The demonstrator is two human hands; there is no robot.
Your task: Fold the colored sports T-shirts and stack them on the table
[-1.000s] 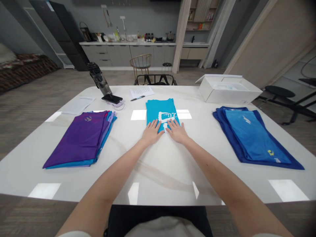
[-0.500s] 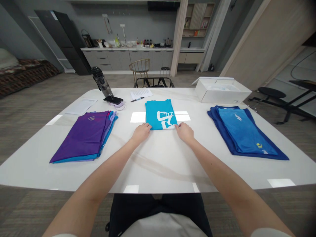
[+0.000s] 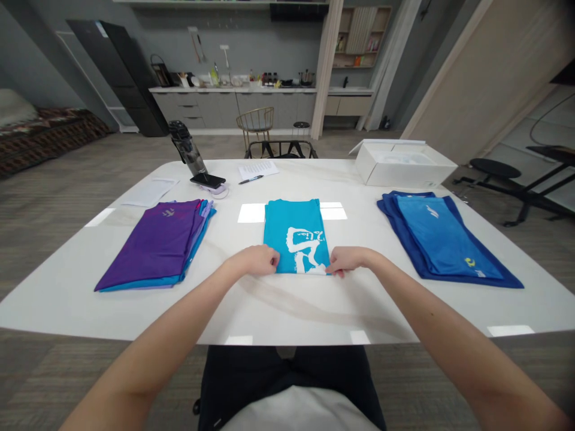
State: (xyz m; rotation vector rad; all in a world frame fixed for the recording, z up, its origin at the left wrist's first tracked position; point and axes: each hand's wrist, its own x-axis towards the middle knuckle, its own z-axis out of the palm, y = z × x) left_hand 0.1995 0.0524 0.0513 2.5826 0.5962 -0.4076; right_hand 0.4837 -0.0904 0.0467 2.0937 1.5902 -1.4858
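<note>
A folded teal shirt (image 3: 281, 233) with a white print lies flat on the table in front of me. My left hand (image 3: 263, 260) is closed at its near left corner, fingers curled over the edge. At the near right corner, my right hand (image 3: 348, 260) pinches the cloth between thumb and fingers. To the left lies a stack of folded garments with a purple shirt (image 3: 150, 245) on top. Another stack, topped by a blue shirt (image 3: 444, 233), lies to the right over darker blue cloth.
On the white table (image 3: 287, 311) stand a dark bottle (image 3: 188, 149) and an open white box (image 3: 399, 170). A phone (image 3: 208, 181), a pen (image 3: 250, 179) and paper sheets (image 3: 150, 191) lie toward the back. A chair (image 3: 282, 148) stands beyond the far edge.
Both hands have drawn the teal shirt toward me, nearer the table's front edge. They keep their grip at its two near corners. The side stacks stay in place.
</note>
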